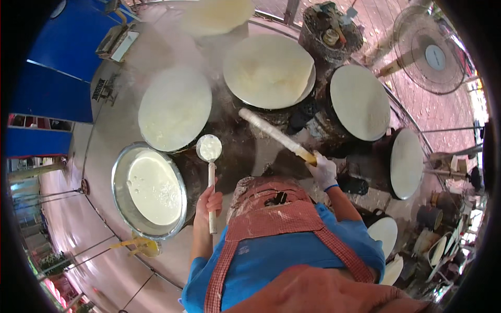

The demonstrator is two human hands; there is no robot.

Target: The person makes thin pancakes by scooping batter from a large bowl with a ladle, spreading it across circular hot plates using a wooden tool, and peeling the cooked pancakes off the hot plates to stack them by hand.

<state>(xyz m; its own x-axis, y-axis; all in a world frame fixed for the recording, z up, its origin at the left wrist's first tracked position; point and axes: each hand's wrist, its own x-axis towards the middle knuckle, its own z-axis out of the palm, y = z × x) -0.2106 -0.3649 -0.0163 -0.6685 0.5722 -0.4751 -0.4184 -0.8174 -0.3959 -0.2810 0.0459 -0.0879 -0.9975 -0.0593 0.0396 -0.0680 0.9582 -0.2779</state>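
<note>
My bare left hand [208, 202] grips the pale handle of a ladle [211, 170]. White batter [210, 148] lies in the ladle's bowl, which is just right of a metal basin [120, 195]. More white batter [154, 187] with a few bubbles stands in the basin. In my gloved right hand [323, 171] is a long rod [274, 131], whitish along its length and yellow near my grip. Its far tip is just below a round griddle [270, 108] covered by a thin pale sheet [268, 70]. One edge of that sheet stops short of the griddle's right rim.
Other round griddles bear pale sheets: one at left [175, 109], another at right [360, 102], a third farther right [407, 164]. Steam blurs the upper left. A drum [332, 56] with tools and a standing fan [434, 56] are beyond. Cables cross the floor at left.
</note>
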